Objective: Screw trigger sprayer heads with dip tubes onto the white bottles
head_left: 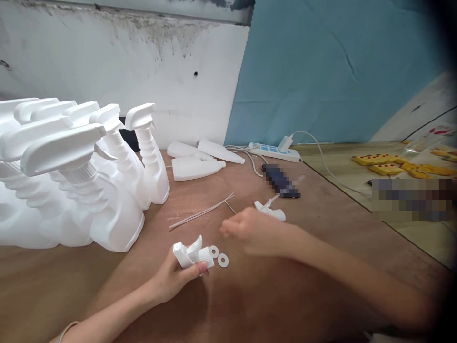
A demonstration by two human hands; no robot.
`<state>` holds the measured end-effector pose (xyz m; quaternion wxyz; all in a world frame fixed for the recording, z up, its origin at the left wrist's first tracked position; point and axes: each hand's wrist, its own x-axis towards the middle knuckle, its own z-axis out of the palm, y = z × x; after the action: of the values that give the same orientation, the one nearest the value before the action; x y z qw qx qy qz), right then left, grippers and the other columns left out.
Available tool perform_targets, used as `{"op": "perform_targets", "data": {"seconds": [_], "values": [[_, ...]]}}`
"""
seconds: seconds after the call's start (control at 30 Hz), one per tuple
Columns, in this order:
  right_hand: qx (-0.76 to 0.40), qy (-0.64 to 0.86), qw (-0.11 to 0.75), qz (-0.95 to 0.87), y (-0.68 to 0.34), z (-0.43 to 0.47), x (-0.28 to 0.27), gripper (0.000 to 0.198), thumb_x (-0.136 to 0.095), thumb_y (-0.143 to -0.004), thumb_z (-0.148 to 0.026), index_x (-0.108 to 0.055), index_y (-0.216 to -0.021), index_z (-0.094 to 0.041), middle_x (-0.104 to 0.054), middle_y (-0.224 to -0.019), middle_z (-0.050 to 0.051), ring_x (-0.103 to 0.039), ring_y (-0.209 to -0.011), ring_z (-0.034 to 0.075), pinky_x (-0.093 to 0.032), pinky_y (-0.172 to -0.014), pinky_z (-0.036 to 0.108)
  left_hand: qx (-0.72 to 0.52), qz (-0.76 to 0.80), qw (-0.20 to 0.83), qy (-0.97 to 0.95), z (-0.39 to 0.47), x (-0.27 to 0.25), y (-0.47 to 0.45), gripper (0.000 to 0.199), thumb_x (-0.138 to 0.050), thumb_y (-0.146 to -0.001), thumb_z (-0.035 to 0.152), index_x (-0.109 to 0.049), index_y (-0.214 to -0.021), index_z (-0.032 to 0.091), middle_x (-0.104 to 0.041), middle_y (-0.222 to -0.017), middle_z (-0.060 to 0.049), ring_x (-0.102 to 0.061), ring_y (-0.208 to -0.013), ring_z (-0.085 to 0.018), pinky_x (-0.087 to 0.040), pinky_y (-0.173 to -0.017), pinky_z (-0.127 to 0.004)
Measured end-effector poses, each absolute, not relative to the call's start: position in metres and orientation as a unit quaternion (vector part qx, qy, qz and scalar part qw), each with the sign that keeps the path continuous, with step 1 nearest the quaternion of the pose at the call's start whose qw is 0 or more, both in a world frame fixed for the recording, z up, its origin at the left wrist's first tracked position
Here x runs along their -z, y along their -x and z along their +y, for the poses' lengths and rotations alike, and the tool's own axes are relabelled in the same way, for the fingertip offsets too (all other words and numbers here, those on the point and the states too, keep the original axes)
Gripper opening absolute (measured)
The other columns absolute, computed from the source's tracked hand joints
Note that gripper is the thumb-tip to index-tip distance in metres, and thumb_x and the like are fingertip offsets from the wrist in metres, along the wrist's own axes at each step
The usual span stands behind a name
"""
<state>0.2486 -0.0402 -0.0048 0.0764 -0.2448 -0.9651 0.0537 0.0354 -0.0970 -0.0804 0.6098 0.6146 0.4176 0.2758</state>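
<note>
My left hand (178,274) is closed around a white trigger sprayer head (187,255), its ribbed collar pointing right. Beside the collar lie two white ring washers (223,260) on the brown table (250,300). My right hand (250,231) is slightly blurred above the table, fingers pinched together; what they hold, if anything, is hidden. A thin dip tube (230,206) runs behind that hand, and I cannot tell whether it is gripped. Further left lie more thin white tubes (202,213). Past my right hand, another sprayer head (271,211) rests on the table.
Several white spray bottles (116,214) with heads fitted stand upright at the left. Bottles without heads (198,167) lie near the wall. A power strip (274,151) with a charger and cable sits behind a dark blurred-out object (280,181). Yellow parts (378,162) lie at the far right.
</note>
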Motion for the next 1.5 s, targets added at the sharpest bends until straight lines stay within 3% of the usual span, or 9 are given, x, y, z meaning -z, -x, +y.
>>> {"op": "perform_targets", "data": {"seconds": [0.1, 0.37, 0.5, 0.63, 0.87, 1.03, 1.2, 1.33, 1.5], "values": [[-0.120, 0.319, 0.107, -0.934, -0.250, -0.021, -0.012, 0.020, -0.043, -0.082, -0.009, -0.061, -0.077, -0.017, -0.066, -0.068, 0.002, -0.059, -0.060, 0.011, -0.040, -0.056, 0.020, -0.262, 0.378, 0.603, -0.652, -0.096, 0.079, -0.034, 0.033, -0.049, -0.081, 0.043, -0.059, -0.072, 0.013, -0.057, -0.068, -0.004, -0.050, -0.066, -0.015, -0.039, -0.061, -0.026], [-0.138, 0.171, 0.121, -0.968, -0.169, 0.008, 0.027, 0.021, -0.041, -0.089, -0.015, -0.061, -0.097, -0.016, -0.065, -0.091, 0.006, -0.057, -0.084, 0.014, -0.042, -0.072, 0.023, -0.242, 0.358, 0.612, -0.663, -0.096, 0.073, -0.035, 0.029, -0.051, -0.080, 0.042, -0.055, -0.084, 0.014, -0.057, -0.075, -0.003, -0.048, -0.068, -0.014, -0.037, -0.061, -0.025], [-0.150, 0.151, 0.098, -0.972, -0.148, 0.020, 0.056, 0.027, -0.043, -0.086, -0.009, -0.058, -0.106, -0.016, -0.066, -0.094, 0.005, -0.057, -0.087, 0.014, -0.041, -0.069, 0.022, -0.264, 0.348, 0.668, -0.603, -0.095, 0.075, -0.036, 0.028, -0.057, -0.077, 0.038, -0.043, -0.089, 0.018, -0.054, -0.076, -0.001, -0.050, -0.069, -0.013, -0.035, -0.058, -0.023], [-0.126, 0.163, 0.095, -0.974, -0.148, 0.021, 0.069, 0.027, -0.044, -0.088, -0.016, -0.056, -0.112, -0.017, -0.066, -0.091, 0.005, -0.056, -0.084, 0.015, -0.041, -0.067, 0.023, -0.260, 0.346, 0.671, -0.602, -0.094, 0.076, -0.035, 0.028, -0.057, -0.077, 0.038, -0.037, -0.082, 0.019, -0.050, -0.074, 0.001, -0.049, -0.067, -0.012, -0.033, -0.057, -0.022], [-0.005, 0.223, 0.167, -0.960, -0.188, 0.007, 0.054, 0.022, -0.041, -0.088, -0.018, -0.061, -0.097, -0.016, -0.065, -0.087, 0.005, -0.051, -0.081, 0.016, -0.039, -0.074, 0.027, -0.279, 0.363, 0.653, -0.603, -0.093, 0.073, -0.033, 0.026, -0.058, -0.077, 0.037, -0.041, -0.079, 0.017, -0.045, -0.068, 0.003, -0.039, -0.060, -0.009, -0.030, -0.054, -0.022], [0.024, 0.332, 0.098, -0.938, -0.234, 0.000, 0.050, 0.015, -0.047, -0.084, -0.018, -0.060, -0.076, -0.016, -0.062, -0.073, 0.004, -0.050, -0.071, 0.016, -0.036, -0.064, 0.026, -0.308, 0.367, 0.674, -0.562, -0.092, 0.076, -0.032, 0.031, -0.065, -0.071, 0.038, -0.046, -0.078, 0.016, -0.047, -0.066, 0.004, -0.040, -0.059, -0.008, -0.031, -0.053, -0.020], [0.020, 0.349, 0.055, -0.935, -0.246, 0.002, 0.060, 0.016, -0.048, -0.085, -0.021, -0.059, -0.075, -0.016, -0.063, -0.079, 0.005, -0.051, -0.078, 0.018, -0.036, -0.071, 0.029, -0.332, 0.400, 0.699, -0.491, -0.093, 0.081, -0.028, 0.042, -0.061, -0.072, 0.046, -0.041, -0.097, 0.020, -0.058, -0.079, 0.000, -0.055, -0.072, -0.016, -0.041, -0.066, -0.027], [0.029, 0.369, 0.058, -0.927, -0.246, 0.003, 0.064, 0.018, -0.043, -0.087, -0.021, -0.060, -0.082, -0.016, -0.064, -0.084, 0.006, -0.051, -0.084, 0.019, -0.035, -0.073, 0.030, -0.360, 0.424, 0.673, -0.488, -0.092, 0.087, -0.024, 0.033, -0.057, -0.076, 0.045, -0.047, -0.092, 0.017, -0.058, -0.083, -0.002, -0.053, -0.084, -0.018, -0.039, -0.079, -0.030], [0.072, 0.448, 0.062, -0.889, -0.260, -0.020, 0.055, 0.016, -0.043, -0.086, -0.022, -0.057, -0.079, -0.016, -0.063, -0.083, 0.006, -0.053, -0.079, 0.019, -0.036, -0.069, 0.030, -0.411, 0.391, 0.697, -0.438, -0.087, 0.086, -0.024, 0.029, -0.059, -0.074, 0.040, -0.050, -0.087, 0.015, -0.060, -0.083, -0.004, -0.057, -0.082, -0.020, -0.039, -0.078, -0.032]]}}
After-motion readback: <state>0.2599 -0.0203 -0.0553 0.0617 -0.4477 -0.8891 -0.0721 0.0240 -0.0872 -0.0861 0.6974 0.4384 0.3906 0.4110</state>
